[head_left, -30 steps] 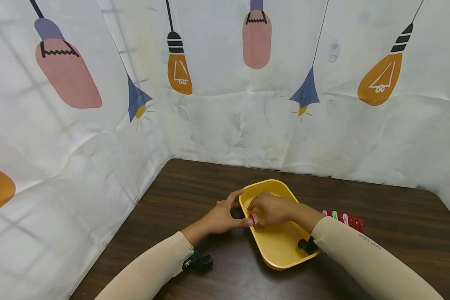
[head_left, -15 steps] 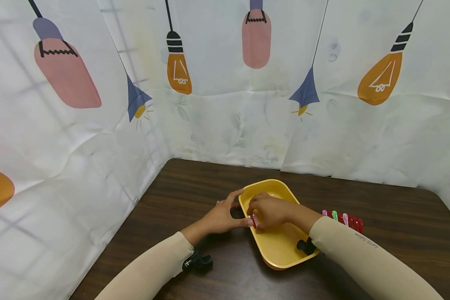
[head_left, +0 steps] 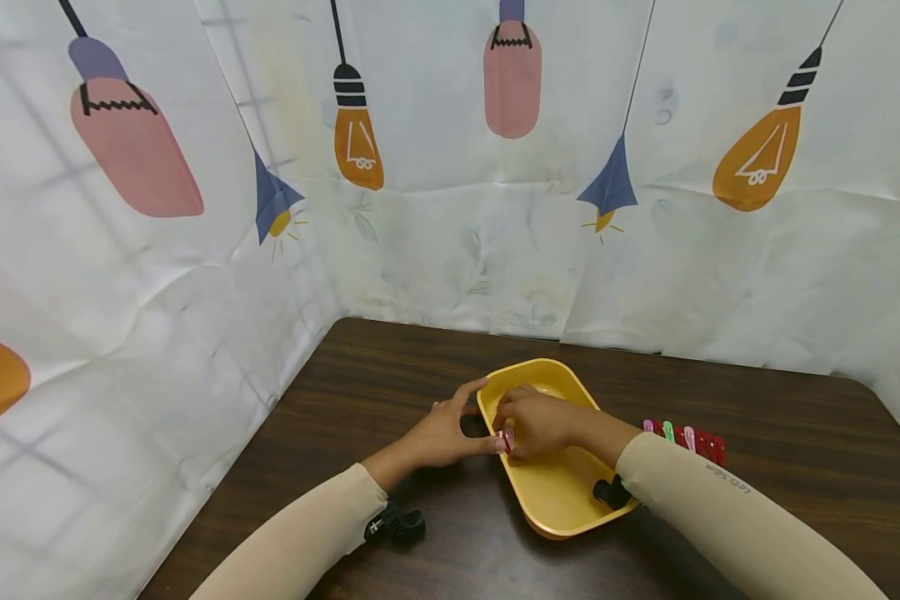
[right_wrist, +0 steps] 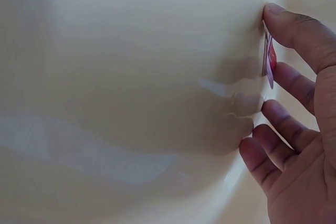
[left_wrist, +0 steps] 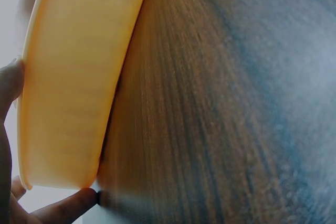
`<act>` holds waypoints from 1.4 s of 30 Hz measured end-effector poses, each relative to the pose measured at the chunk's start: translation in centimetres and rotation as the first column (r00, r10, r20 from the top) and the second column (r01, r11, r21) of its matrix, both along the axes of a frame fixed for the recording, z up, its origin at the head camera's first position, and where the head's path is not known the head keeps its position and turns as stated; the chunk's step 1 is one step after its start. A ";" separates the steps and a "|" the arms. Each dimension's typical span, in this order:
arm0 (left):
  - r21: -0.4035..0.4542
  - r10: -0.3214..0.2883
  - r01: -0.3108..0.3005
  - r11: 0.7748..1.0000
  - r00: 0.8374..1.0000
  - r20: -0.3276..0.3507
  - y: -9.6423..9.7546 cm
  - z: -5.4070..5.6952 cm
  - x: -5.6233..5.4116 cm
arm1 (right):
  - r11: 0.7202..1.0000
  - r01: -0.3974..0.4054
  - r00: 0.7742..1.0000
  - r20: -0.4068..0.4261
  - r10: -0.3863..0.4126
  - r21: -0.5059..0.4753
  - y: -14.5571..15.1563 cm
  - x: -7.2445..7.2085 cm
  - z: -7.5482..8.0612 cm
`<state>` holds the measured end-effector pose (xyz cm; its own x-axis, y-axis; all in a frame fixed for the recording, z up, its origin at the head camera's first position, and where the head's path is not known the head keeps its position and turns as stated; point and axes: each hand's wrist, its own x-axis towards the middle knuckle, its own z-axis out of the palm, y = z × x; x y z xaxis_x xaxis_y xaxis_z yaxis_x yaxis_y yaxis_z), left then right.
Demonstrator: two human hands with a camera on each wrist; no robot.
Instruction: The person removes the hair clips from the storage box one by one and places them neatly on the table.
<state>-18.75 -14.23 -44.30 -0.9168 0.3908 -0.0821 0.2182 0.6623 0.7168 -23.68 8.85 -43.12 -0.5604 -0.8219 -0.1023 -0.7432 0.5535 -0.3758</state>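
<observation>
On the brown table stands a yellow plastic tub (head_left: pixel 558 496). My left hand (head_left: pixel 446 432) grips it from the left side, thumb at the near part of the rim and index finger stretched to the far left corner. In the left wrist view, another fingertip (left_wrist: pixel 84 200) touches the tub's bottom corner. My right hand (head_left: pixel 542 423) reaches inside and pinches small red and pink hair clips (head_left: pixel 507 437) against the left wall. From the right wrist, a pink and red hair clip (right_wrist: pixel 271 61) shows between thumb and index finger; the other fingertips are near the wall.
A row of several red, pink and green hair clips (head_left: pixel 686 439) lies to the right of the tub, partly behind the right sleeve (head_left: pixel 720 500). A black wrist strap (head_left: pixel 396 523) is on the left wrist. A printed curtain (head_left: pixel 450 242) borders the table (head_left: pixel 390 358).
My right fingers have shifted slightly around the hair clips at the tub's left wall, turning them a little. The left hand and tub have stayed in place.
</observation>
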 end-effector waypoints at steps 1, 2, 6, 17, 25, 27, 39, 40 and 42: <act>0.000 0.000 0.000 1.000 1.000 0.001 0.0 0.0 0.0 | 1.000 -0.003 1.000 -0.004 0.003 -0.001 0.0 0.0 0.0; 0.001 -0.001 0.001 1.000 1.000 0.001 0.0 0.0 0.0 | 1.000 -0.004 1.000 -0.007 0.004 -0.002 0.0 0.0 0.0; 0.006 -0.001 0.001 1.000 1.000 0.003 0.0 0.0 0.0 | 1.000 -0.008 1.000 -0.012 0.008 -0.009 0.0 0.0 -0.1; 0.004 -0.001 0.001 1.000 1.000 0.004 0.0 0.0 0.3 | 1.000 0.014 1.000 -0.024 -0.015 -0.028 0.1 -0.1 -0.1; -0.009 -0.005 0.005 1.000 1.000 -0.006 0.0 0.0 0.2 | 0.998 0.013 1.000 0.002 -0.013 -0.055 0.4 -0.6 1.0; -0.005 -0.011 0.011 1.000 1.000 -0.010 0.0 -0.1 0.1 | 0.998 0.017 1.000 0.023 -0.015 -0.067 0.6 -0.7 1.5; -0.011 -0.015 0.015 1.000 1.000 -0.011 0.0 0.0 0.1 | 0.994 0.059 0.998 0.041 -0.055 -0.095 1.7 -1.0 4.0; -0.012 -0.012 0.012 1.000 1.000 -0.008 0.0 0.0 0.1 | 0.993 0.065 0.997 0.043 -0.061 -0.096 1.8 -1.0 4.1; -0.013 -0.005 0.004 1.000 1.000 -0.001 0.0 0.0 0.1 | 0.992 0.088 0.995 0.054 -0.083 -0.094 2.1 -1.0 4.5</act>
<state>-18.66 -14.23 -44.29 -0.9151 0.3939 -0.0860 0.2220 0.6703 0.7081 -24.67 10.92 -38.58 -0.6252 -0.7785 -0.0548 -0.6738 0.5739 -0.4655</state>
